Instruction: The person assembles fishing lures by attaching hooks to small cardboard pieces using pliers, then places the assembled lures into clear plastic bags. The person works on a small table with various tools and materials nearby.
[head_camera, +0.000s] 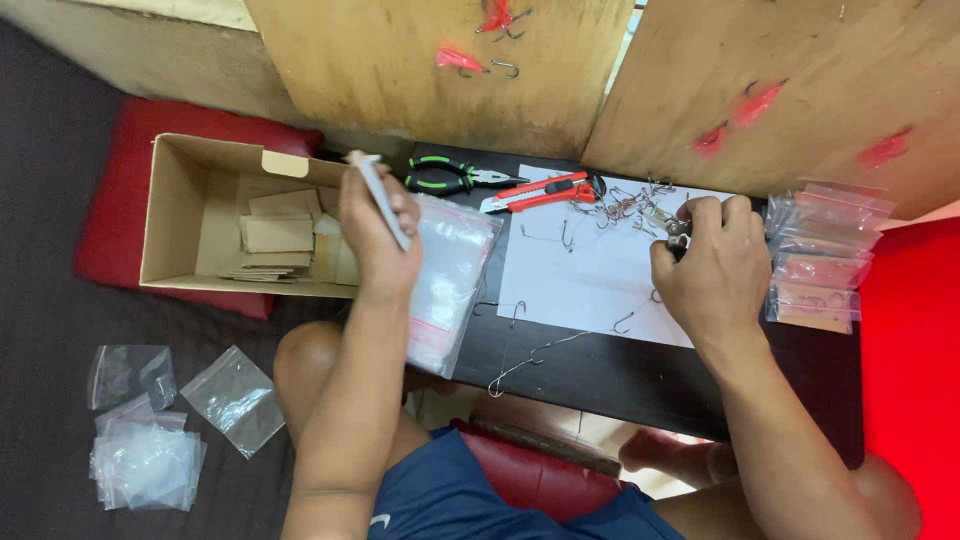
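Observation:
My left hand (378, 235) is raised above a stack of clear zip bags (450, 275) and grips a small clear bag with a card (382, 200) edge-on between thumb and fingers. My right hand (712, 265) rests on a white paper sheet (590, 275) on the dark table, its fingertips pinched on a small metal fish hook (676, 230) at the edge of a heap of loose hooks (625, 205). Single hooks (566, 235) lie scattered over the sheet.
An open cardboard box (180, 215) with brown card pieces sits at left on a red cushion (115, 215). Green-handled pliers (450, 176) and a red utility knife (540, 192) lie behind the sheet. Filled bags (822, 255) are stacked at right; empty bags (150, 430) lie on the floor.

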